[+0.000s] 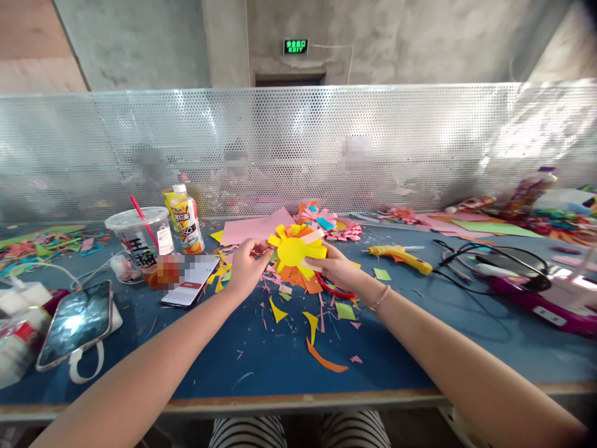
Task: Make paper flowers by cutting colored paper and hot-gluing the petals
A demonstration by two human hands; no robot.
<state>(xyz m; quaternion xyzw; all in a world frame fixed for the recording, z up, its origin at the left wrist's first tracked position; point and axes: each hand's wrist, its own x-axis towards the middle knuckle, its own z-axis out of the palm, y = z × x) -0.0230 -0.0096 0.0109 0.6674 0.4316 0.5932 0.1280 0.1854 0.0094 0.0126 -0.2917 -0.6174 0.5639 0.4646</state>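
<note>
Leftmost, two phones (77,320) flat on the bench (261,367), one cup (140,236), one bottle (186,218) upright, clear of the work. Centre: left hand (245,267) pinching a petal, right hand (338,267) closed under one flower (298,255), raised off the scraps for handling. Rightward, one glue gun (401,256) within reach.

Craft workshop: shared bench (420,367), glue gun (400,256), paper scraps (326,361).

Bare concrete walls (140,43), green exit sign (295,46) over a dark doorway — perforated metal screen (298,149) runs behind the blue desk (261,367), catching daylight glare.
</note>
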